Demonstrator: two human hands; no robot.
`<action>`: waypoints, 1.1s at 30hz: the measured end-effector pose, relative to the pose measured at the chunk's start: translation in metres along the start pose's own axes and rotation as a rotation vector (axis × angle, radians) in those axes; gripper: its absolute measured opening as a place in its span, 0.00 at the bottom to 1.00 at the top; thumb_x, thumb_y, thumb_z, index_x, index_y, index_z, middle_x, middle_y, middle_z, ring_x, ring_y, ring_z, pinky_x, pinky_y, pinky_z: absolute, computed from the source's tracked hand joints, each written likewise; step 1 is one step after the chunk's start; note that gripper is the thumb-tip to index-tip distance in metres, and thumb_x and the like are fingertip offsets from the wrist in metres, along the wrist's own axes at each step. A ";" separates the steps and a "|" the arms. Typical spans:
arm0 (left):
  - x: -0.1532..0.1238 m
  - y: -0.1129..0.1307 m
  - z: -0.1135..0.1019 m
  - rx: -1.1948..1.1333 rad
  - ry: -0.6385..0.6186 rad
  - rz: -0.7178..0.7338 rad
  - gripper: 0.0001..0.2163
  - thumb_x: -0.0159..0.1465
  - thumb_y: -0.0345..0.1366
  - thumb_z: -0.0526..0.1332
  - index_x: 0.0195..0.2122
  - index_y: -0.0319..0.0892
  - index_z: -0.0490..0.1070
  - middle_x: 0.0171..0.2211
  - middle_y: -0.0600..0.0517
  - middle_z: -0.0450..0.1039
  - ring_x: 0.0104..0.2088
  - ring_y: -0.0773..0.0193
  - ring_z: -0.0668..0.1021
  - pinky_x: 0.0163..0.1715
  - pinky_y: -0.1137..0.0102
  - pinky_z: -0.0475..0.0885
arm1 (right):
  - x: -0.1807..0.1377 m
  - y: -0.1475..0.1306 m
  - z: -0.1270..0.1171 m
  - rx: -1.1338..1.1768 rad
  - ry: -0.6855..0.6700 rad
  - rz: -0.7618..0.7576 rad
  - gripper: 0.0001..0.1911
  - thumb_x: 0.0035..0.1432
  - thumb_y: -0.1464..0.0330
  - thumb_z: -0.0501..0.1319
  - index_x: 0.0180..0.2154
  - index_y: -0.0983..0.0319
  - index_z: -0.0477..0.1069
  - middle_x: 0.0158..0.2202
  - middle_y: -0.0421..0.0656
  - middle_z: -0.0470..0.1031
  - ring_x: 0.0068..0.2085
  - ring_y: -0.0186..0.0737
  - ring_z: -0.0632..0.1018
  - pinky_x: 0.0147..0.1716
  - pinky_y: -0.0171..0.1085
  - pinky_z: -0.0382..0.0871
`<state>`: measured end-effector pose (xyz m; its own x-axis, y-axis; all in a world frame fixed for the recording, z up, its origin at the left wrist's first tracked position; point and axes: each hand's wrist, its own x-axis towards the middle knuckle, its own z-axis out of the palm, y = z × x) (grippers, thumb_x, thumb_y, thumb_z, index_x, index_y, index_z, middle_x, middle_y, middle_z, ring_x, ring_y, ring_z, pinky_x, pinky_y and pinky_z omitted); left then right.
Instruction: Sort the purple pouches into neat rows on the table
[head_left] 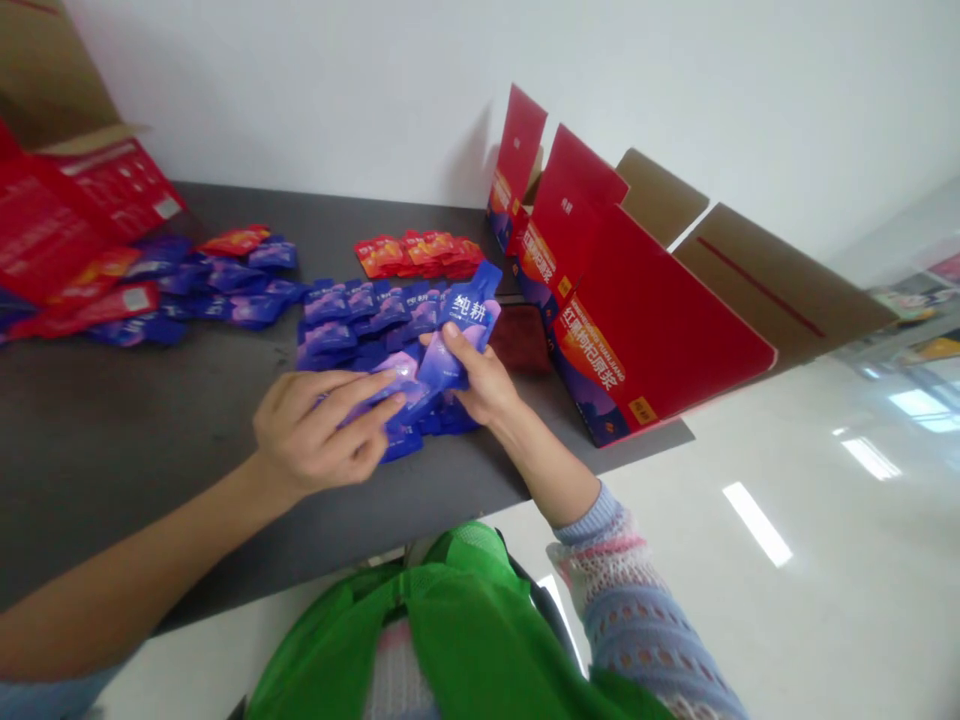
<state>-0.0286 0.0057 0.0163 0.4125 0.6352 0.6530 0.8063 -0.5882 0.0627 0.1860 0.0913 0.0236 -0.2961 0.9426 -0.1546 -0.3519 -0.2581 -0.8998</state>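
R hand point(484, 388) pinching sachet point(469, 320) just above pile point(341, 302) on bench point(150, 420), L hand point(322, 432) fingers laid on pile, grip unclear; prob. best: square edges, faces same way, press lightly vs. sliding.

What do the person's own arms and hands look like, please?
Both hands are bare: the left hand and right hand wear no gloves. The right arm wears a pale blue openwork knitted sleeve with pink and white bands. The left sleeve, blue-grey, shows only at the picture's corner.
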 end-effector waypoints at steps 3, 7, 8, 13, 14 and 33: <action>0.004 0.007 -0.004 -0.069 0.085 -0.107 0.15 0.62 0.41 0.60 0.46 0.52 0.83 0.46 0.48 0.84 0.46 0.48 0.82 0.50 0.51 0.73 | -0.001 -0.002 0.002 -0.025 0.088 -0.025 0.28 0.45 0.47 0.77 0.36 0.64 0.82 0.36 0.47 0.85 0.37 0.43 0.84 0.40 0.40 0.81; 0.025 0.022 -0.009 -0.194 -0.083 -0.410 0.18 0.66 0.46 0.55 0.46 0.46 0.82 0.47 0.46 0.83 0.47 0.51 0.82 0.51 0.57 0.75 | -0.004 -0.001 0.005 -0.087 0.137 -0.112 0.25 0.45 0.49 0.77 0.34 0.64 0.81 0.35 0.47 0.85 0.36 0.43 0.84 0.40 0.41 0.81; 0.029 0.024 -0.008 -0.196 -0.154 -0.455 0.18 0.66 0.48 0.56 0.44 0.46 0.82 0.45 0.46 0.84 0.46 0.51 0.83 0.50 0.58 0.75 | -0.004 0.000 0.005 -0.106 0.137 -0.130 0.25 0.46 0.48 0.76 0.34 0.63 0.81 0.34 0.47 0.85 0.35 0.43 0.84 0.40 0.41 0.81; 0.042 0.022 -0.006 -0.264 -0.428 -0.449 0.15 0.62 0.50 0.62 0.33 0.46 0.83 0.37 0.48 0.84 0.40 0.52 0.83 0.45 0.63 0.75 | -0.008 0.000 0.007 -0.214 0.135 -0.163 0.25 0.51 0.45 0.72 0.33 0.62 0.81 0.31 0.44 0.83 0.34 0.44 0.84 0.37 0.42 0.80; 0.044 0.021 -0.005 -0.321 -0.451 -0.436 0.15 0.62 0.50 0.61 0.33 0.46 0.83 0.37 0.48 0.85 0.39 0.53 0.83 0.43 0.64 0.75 | -0.008 0.000 0.007 -0.227 0.132 -0.168 0.25 0.51 0.45 0.71 0.33 0.61 0.81 0.30 0.44 0.83 0.34 0.44 0.84 0.37 0.42 0.80; 0.047 -0.018 -0.015 0.087 -0.192 -0.886 0.14 0.69 0.43 0.54 0.38 0.40 0.73 0.32 0.49 0.76 0.33 0.60 0.74 0.38 0.67 0.68 | 0.026 -0.014 -0.036 -0.427 0.357 -0.358 0.27 0.68 0.45 0.55 0.46 0.60 0.76 0.39 0.43 0.79 0.44 0.42 0.81 0.40 0.36 0.76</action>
<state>-0.0300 0.0386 0.0577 -0.3163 0.9137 0.2552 0.8878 0.1902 0.4192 0.2153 0.1271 0.0169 0.1127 0.9858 0.1247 0.0308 0.1219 -0.9921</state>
